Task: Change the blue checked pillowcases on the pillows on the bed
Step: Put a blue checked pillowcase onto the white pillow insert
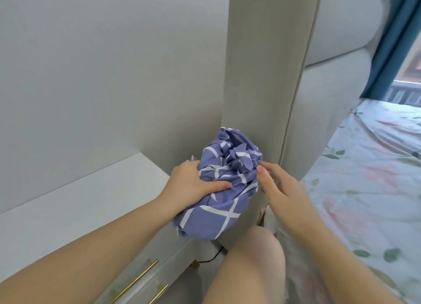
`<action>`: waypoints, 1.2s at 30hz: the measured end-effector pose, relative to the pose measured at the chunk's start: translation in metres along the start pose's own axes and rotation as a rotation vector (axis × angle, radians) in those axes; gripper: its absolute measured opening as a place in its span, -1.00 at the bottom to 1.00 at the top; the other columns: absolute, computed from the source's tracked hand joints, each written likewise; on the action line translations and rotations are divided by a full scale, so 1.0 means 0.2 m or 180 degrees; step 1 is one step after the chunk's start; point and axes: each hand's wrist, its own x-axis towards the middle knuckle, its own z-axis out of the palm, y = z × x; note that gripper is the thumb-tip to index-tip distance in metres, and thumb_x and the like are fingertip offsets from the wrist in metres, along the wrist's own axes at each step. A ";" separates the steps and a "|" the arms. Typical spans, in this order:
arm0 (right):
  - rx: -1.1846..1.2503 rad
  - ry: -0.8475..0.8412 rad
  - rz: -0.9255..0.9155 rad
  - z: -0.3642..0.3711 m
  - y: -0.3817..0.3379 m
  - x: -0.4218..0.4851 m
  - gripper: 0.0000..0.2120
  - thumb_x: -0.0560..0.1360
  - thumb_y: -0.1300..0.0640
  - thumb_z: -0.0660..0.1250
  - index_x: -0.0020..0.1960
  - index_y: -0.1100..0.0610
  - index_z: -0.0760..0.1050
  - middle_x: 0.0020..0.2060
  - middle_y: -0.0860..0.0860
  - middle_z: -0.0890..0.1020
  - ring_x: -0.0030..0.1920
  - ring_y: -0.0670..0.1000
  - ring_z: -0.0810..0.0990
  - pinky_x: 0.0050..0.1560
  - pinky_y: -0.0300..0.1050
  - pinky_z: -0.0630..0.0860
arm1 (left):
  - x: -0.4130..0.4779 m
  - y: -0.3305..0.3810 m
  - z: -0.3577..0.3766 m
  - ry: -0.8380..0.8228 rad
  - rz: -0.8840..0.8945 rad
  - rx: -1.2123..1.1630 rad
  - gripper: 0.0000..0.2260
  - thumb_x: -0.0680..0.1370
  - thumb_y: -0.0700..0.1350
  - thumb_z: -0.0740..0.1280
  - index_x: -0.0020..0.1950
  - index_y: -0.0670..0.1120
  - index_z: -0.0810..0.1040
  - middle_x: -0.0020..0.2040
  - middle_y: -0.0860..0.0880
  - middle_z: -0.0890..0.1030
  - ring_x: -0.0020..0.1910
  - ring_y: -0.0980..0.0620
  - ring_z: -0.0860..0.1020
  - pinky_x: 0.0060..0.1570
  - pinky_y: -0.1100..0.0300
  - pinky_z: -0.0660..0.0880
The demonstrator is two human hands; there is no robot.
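A blue checked pillowcase (224,180), bunched into a ball, is held in front of the beige headboard edge (262,87). My left hand (193,186) grips its left side, fingers curled round the cloth and thumb pressed into it. My right hand (281,190) touches the bundle's right side with its fingertips, fingers fairly straight. No pillow is in view.
A white bedside cabinet (75,203) with gold handles (136,281) stands at the left below the wall. The bed with a floral sheet (369,190) lies to the right. My knee (252,258) is below the bundle. A black cable (211,258) runs by the floor. A blue curtain (391,37) hangs at far right.
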 end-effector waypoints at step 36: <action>0.0292 0.1625 0.2049 -1.19 1.31 -0.08 -0.79 0.56 -0.05 0.34 0.05 0.06 0.62 -0.01 -0.01 0.70 -0.02 -0.01 0.65 -0.01 -0.05 0.56 | 0.51 0.62 1.78 -0.1833 0.0573 -0.1080 -0.78 0.45 0.06 0.49 0.07 0.09 0.64 -0.09 0.15 0.69 -0.10 0.20 0.65 0.00 0.11 0.61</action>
